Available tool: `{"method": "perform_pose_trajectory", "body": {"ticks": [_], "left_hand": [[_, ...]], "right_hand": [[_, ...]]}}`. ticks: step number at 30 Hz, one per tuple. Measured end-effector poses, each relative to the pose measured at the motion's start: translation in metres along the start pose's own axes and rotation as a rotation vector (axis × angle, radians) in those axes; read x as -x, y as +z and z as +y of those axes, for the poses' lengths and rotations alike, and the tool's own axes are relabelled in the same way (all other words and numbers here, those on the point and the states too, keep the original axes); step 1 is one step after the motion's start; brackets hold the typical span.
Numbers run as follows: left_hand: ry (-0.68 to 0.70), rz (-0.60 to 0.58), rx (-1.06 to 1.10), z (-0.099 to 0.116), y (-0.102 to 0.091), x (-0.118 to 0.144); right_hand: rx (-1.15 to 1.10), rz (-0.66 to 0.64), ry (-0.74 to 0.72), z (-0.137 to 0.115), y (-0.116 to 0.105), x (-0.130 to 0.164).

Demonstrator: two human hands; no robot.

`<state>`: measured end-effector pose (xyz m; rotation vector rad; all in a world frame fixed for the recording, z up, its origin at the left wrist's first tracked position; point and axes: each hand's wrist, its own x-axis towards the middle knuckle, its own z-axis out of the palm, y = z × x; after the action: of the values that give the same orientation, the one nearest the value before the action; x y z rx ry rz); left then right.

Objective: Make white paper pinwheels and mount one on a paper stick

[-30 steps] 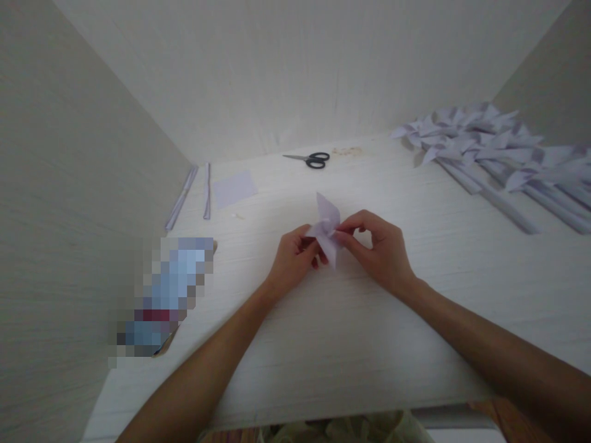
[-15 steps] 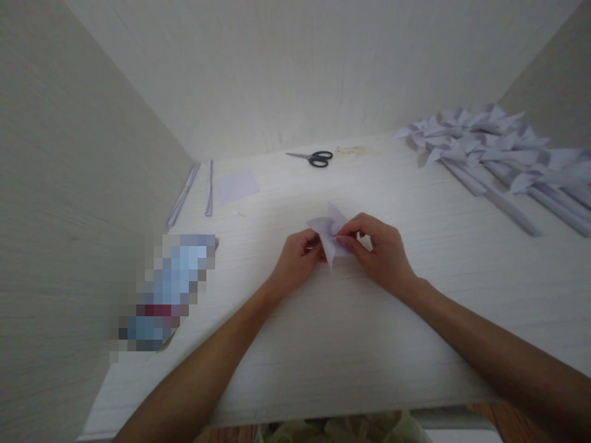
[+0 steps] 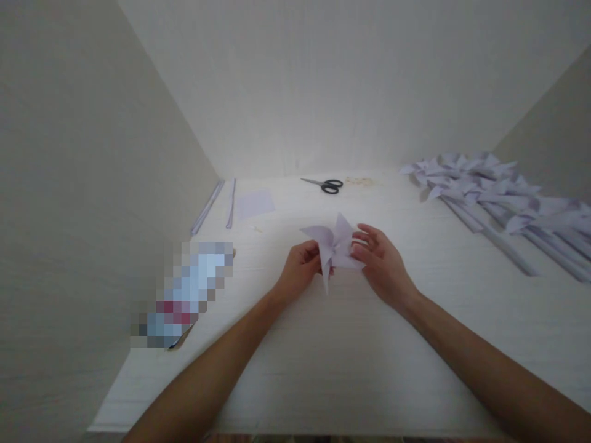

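A pale lilac paper pinwheel (image 3: 336,247) is held up above the middle of the table, its pointed blades spread and its centre facing me. My left hand (image 3: 301,266) pinches it from the left and behind; those fingertips are partly hidden by the paper. Beside the right-hand blades is my right hand (image 3: 381,255), its fingers apart and slightly curled. The fingertips of that hand are at the blade's edge, and whether they touch it I cannot tell.
Several finished pinwheels (image 3: 480,178) with rolled paper sticks lie at the right. Black-handled scissors (image 3: 330,186) are near the back wall. Rolled paper sticks (image 3: 207,207), a square paper sheet (image 3: 257,203) and a tiny white piece (image 3: 257,229) lie left, behind a pixelated object (image 3: 194,289).
My right hand has let go of the pinwheel's centre and drawn back to the right, fingers opening. The blades show more fully. The camera view has tilted up.
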<state>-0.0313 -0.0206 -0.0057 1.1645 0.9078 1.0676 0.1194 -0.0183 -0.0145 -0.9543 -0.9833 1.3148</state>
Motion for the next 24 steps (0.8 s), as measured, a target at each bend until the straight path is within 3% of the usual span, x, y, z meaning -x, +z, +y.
{"method": "perform_pose_trajectory", "body": {"ticks": [3, 5, 10, 14, 18, 24], "left_hand": [[-0.014, -0.027, 0.044, 0.000, -0.001, 0.000], [-0.048, -0.058, 0.034, -0.001, -0.001, 0.000], [-0.094, -0.089, 0.011, -0.003, 0.002, 0.000], [-0.056, -0.007, -0.003, -0.001, 0.002, 0.000], [0.072, 0.128, -0.102, 0.000, -0.001, 0.001], [0.299, 0.208, -0.343, -0.001, 0.000, 0.004]], "right_hand": [[-0.231, -0.251, 0.268, -0.005, 0.003, 0.004], [-0.292, -0.368, 0.349, -0.009, 0.005, 0.008], [-0.349, -0.261, 0.427, -0.006, 0.005, 0.012], [-0.427, -0.271, 0.432, -0.006, 0.001, 0.010], [-0.523, -0.304, 0.465, -0.008, -0.002, 0.009], [-0.467, -0.346, 0.467, -0.009, -0.002, 0.011]]}}
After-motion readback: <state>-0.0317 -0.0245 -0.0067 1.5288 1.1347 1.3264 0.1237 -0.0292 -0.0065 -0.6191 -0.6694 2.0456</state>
